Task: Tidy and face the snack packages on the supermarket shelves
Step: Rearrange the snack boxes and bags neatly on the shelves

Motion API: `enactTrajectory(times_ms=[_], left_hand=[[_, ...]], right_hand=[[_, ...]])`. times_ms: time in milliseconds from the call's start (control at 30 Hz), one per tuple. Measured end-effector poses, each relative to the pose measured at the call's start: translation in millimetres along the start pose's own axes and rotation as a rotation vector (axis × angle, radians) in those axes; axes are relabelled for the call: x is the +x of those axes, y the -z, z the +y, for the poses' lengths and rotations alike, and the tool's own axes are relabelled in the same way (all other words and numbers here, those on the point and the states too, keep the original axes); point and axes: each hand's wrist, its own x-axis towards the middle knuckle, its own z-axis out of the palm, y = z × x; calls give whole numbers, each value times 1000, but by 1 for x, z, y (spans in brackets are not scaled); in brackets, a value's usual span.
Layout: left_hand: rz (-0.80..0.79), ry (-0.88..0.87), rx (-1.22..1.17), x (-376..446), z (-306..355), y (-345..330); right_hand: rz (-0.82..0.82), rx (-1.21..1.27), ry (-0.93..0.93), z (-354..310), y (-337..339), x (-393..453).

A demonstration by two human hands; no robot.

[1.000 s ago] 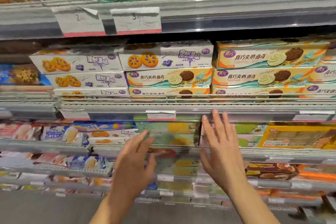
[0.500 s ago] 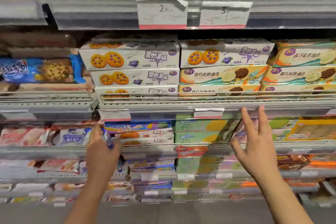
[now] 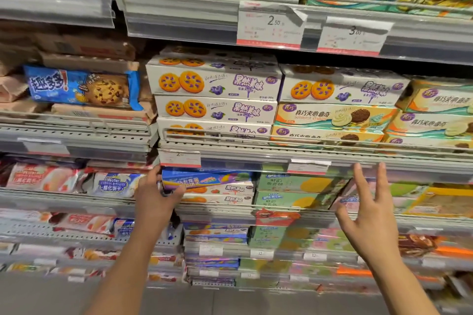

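Here the left hand (image 3: 153, 197) grips a blue-purple box (image 3: 204, 178).

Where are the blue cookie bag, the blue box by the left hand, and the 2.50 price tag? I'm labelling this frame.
blue cookie bag (image 3: 82, 87): head view, middle of its front.
blue box (image 3: 204, 178): head view, its front face.
2.50 price tag (image 3: 268, 25): head view, its printed face.

Wire rail (image 3: 281, 139) fronts the white boxes (image 3: 215, 84); gap above.

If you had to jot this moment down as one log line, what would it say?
left hand: grips end of blue-purple box | right hand: open, holds nothing, fingers spread near green boxes
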Motion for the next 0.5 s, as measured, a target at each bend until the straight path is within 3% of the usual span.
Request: enactTrajectory(times_ms=[167,500], left_hand=[[-10,46,-202,-15,1,2],[104,113,-222,-108,-4,17]], right_hand=[[11,-32,28,7,-9,0],[-36,146,84,18,-3,-1]])
